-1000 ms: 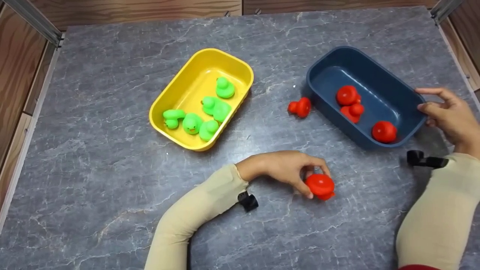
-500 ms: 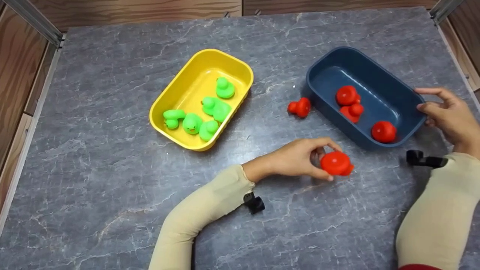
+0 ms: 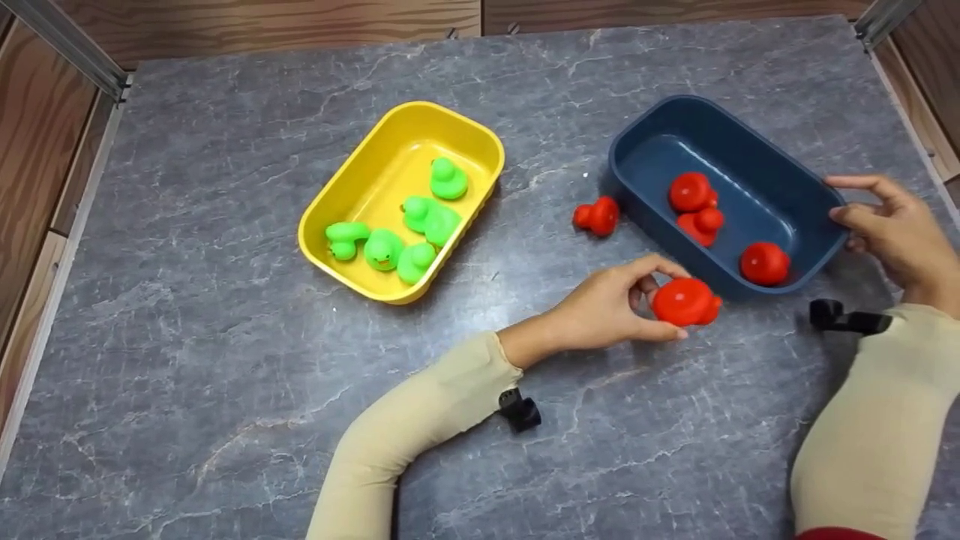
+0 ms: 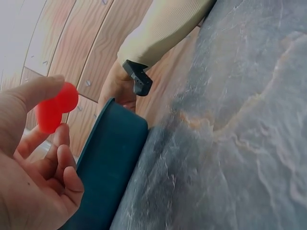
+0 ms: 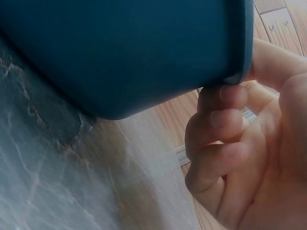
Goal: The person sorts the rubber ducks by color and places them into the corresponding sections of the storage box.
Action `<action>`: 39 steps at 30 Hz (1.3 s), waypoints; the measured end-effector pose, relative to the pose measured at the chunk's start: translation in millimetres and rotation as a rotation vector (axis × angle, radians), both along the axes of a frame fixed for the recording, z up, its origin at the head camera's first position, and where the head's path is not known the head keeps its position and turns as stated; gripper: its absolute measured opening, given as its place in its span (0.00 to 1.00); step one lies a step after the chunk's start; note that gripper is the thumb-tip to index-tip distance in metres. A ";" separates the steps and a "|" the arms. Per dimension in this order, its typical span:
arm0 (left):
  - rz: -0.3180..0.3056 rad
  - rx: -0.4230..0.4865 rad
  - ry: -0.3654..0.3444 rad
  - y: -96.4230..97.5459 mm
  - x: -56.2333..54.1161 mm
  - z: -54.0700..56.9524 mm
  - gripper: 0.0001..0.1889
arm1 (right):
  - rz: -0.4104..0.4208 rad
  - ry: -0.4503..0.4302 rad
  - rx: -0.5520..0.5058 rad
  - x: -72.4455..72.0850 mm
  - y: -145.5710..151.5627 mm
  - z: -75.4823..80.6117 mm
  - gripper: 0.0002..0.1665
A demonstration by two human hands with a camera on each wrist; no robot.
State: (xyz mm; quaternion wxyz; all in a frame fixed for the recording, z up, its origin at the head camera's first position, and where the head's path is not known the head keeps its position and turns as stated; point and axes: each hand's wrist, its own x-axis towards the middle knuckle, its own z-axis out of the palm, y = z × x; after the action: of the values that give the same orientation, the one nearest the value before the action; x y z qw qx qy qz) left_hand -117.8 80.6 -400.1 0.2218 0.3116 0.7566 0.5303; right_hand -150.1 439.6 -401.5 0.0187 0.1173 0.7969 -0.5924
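My left hand pinches a red rubber duck between thumb and fingers, held in the air beside the near wall of a dark blue bin. In the left wrist view the red duck sits between thumb and fingertips, above the level of the bin's rim. At the bin's right end, my right hand pinches the rim; the right wrist view has its curled fingers just under that rim. Inside the blue bin lie 3 red ducks, one of them a red duck near the right end.
Left of the blue bin, a red duck lies tipped over on the grey marbled table. A yellow bin further left holds several green ducks. Wooden panels border the table.
My left hand has carried the red duck up and to the right, from the middle of the table to the blue bin's near side. The right hand keeps its hold on the rim.
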 end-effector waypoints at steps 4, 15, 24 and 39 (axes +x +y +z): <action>0.061 0.021 0.015 5.8 -0.5 3.2 0.28 | 0.000 0.002 -0.006 0.1 -0.1 -0.2 0.27; 0.189 0.048 0.099 19.6 -11.8 13.5 0.28 | -0.003 -0.001 -0.020 -1.8 -1.2 0.3 0.27; 0.236 -0.041 0.135 32.5 -21.2 13.4 0.30 | -0.005 -0.001 -0.001 -1.1 0.4 -2.4 0.27; 0.324 -0.082 0.113 46.2 -41.1 17.1 0.29 | -0.005 0.020 -0.112 -0.3 0.6 -3.1 0.26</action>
State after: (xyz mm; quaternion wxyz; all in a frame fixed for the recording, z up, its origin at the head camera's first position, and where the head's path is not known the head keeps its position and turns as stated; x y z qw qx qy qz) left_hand -158.9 126.8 -383.0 0.1031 0.2055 0.8293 0.5093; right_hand -150.4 440.2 -404.6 0.0157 0.1121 0.7623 -0.6372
